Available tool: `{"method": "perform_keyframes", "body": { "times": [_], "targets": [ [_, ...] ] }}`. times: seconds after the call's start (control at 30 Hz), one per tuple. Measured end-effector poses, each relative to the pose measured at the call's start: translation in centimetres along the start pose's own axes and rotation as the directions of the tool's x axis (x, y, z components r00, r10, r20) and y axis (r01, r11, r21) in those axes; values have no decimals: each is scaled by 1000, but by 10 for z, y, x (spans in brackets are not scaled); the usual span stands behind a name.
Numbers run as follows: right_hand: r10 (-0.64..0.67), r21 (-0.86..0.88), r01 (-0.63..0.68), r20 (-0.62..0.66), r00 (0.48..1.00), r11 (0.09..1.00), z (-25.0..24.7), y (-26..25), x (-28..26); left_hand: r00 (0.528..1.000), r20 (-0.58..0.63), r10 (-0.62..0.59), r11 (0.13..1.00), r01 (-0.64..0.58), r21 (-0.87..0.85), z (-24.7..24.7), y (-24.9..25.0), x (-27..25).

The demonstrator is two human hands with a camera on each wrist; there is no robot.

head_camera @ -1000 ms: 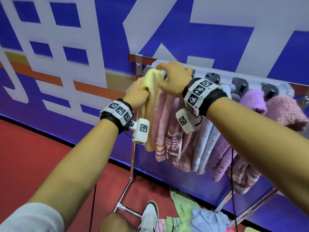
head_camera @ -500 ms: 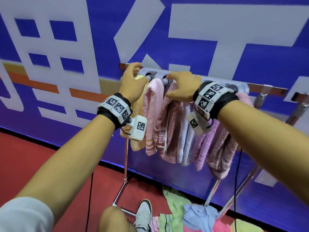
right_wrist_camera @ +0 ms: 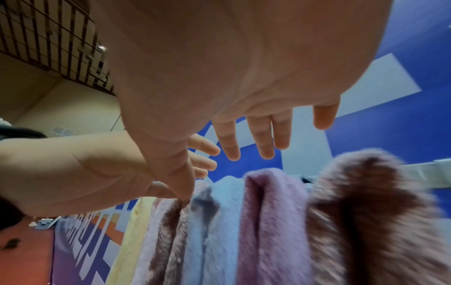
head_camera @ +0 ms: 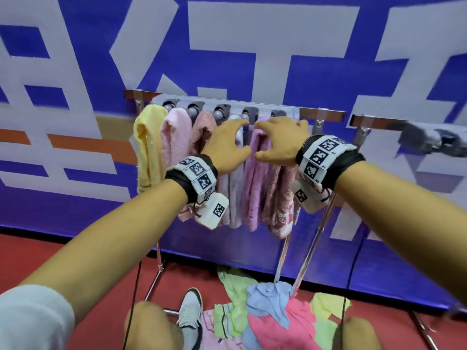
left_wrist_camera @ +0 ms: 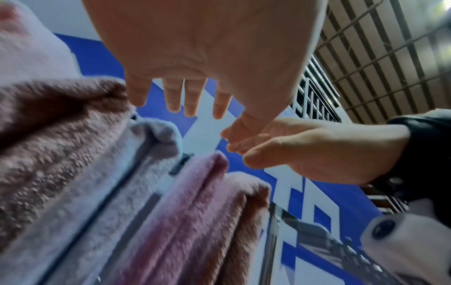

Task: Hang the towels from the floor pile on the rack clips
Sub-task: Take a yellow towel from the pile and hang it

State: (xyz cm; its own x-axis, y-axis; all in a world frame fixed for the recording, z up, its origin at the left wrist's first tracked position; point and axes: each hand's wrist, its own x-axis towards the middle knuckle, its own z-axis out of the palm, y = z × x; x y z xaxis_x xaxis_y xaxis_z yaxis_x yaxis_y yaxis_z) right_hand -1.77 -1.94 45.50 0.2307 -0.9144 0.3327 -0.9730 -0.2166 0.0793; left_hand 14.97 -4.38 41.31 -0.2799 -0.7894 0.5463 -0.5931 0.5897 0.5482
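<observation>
- Hanging side by side on the rack [head_camera: 326, 114], six towels fill the row of clips [head_camera: 223, 109]: a yellow towel [head_camera: 147, 150] at the left end, then a pale pink towel [head_camera: 175, 137], a mottled dusty-pink towel [head_camera: 202, 130], a pale blue towel [head_camera: 236, 195], a lilac towel [head_camera: 255, 183] and a patterned pink towel [head_camera: 281, 195] at the right end.
- The left hand [head_camera: 225, 147] hovers in front of the pale blue towel with fingers [left_wrist_camera: 192, 96] straight and spread, holding nothing.
- The right hand [head_camera: 281, 140] hovers just beside it, in front of the lilac towel, fingers [right_wrist_camera: 258, 138] likewise extended and empty; the two thumbs nearly meet.
- Neither wrist view shows a hand touching cloth.
- On the red floor [head_camera: 63, 258] at the rack's foot lies the floor pile [head_camera: 267, 311] of loose towels in green, blue, hot pink and yellow-green, next to a grey sneaker [head_camera: 190, 314].
- Behind the rack stands a blue banner [head_camera: 273, 59] with large white characters.
</observation>
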Motion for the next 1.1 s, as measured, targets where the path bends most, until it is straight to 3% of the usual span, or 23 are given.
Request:
{"method": "perform_keyframes", "body": {
  "times": [0.13,0.27,0.43,0.63,0.83,1.1],
  "targets": [
    [20,16,-21,21,1000,1000,12,34,-35,994,74,78,994,-84,72,44,19,-11],
    [34,46,-34,-9,999,998,25,64,-67,992,125,20,997,-29,69,82,37,-20],
    [65,23,-66,58,996,998,39,100,-99,988,153,21,991,-40,124,121,64,-34],
    [103,5,-104,108,989,995,44,128,-125,975,219,-33,982,-9,188,148,87,-42],
    [128,92,-143,155,980,985,47,144,-137,961,270,-53,962,-24,273,168,98,-40],
    [168,138,-208,254,953,968,77,164,-149,897,436,-78,975,-22,220,208,86,-49]
  ]
}}
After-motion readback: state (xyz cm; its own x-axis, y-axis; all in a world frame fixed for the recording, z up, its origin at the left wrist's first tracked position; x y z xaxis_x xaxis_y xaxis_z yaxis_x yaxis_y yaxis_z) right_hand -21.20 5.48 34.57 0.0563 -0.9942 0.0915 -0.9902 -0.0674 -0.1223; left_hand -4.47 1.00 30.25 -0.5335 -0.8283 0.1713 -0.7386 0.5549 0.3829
